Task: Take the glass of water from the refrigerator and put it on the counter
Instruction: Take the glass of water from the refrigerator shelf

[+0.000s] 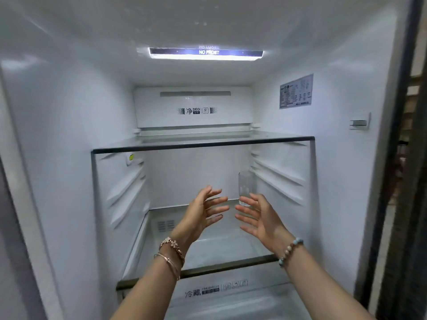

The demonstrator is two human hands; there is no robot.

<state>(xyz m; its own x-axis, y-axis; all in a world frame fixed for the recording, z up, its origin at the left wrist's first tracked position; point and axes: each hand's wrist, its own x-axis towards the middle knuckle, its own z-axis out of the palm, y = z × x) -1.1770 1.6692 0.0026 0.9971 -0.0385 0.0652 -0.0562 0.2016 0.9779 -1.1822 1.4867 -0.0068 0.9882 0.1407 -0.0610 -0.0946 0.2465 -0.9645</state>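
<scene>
White plastic walls of an open refrigerator fill the head view, lit by a light strip in the ceiling that carries the words NO FROST. Below it, on the back wall, sits a vent panel printed with a DEO mark, and a printed label sticker is stuck high on the right wall. An upper glass shelf with a dark front edge spans the compartment; a lower glass shelf lies beneath it, and under that shelf's front edge a drawer front shows printed characters.

On the lower shelf, far back in the right corner, a clear drinking glass stands upright near the back wall and the ribbed right side wall. How much water it holds cannot be told from here.

Both forearms reach in over the lower shelf. Left hand and right hand face each other palm to palm with fingers spread and a gap between them, neither one holding anything. Fingertips of the right hand overlap the base of the glass in the picture, but whether they touch it cannot be told. A rose-gold bangle and flower bracelet circle the left wrist, and a beaded bracelet circles the right
</scene>
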